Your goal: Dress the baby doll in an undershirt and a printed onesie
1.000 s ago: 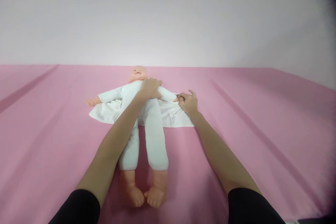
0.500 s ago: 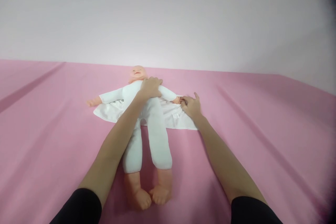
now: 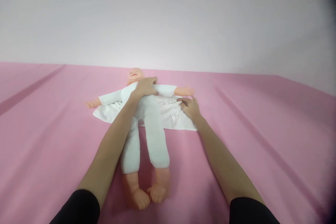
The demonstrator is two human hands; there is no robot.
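Observation:
A baby doll (image 3: 153, 133) with a white cloth body lies on its back, head away from me, arms spread. Under its torso is a white baby garment (image 3: 174, 117), spread out to both sides. My left hand (image 3: 145, 86) is wrapped round the doll's shoulder and upper arm on the right side; part of its grip is hidden. Just below the doll's outstretched right-side hand (image 3: 184, 91), my right hand (image 3: 190, 107) has its thumb and fingers closed on the garment's bunched edge. The doll's other arm (image 3: 110, 98) rests across the garment's left part.
A pink sheet (image 3: 65, 140) with long creases covers the surface beneath the doll. Behind it rises a plain white wall or panel (image 3: 168, 24), close to the doll's head.
The doll's right-side arm has swung up and outward, off the garment. My right hand has gone from the doll's hand to the cloth. My left hand and the doll have shifted slightly left.

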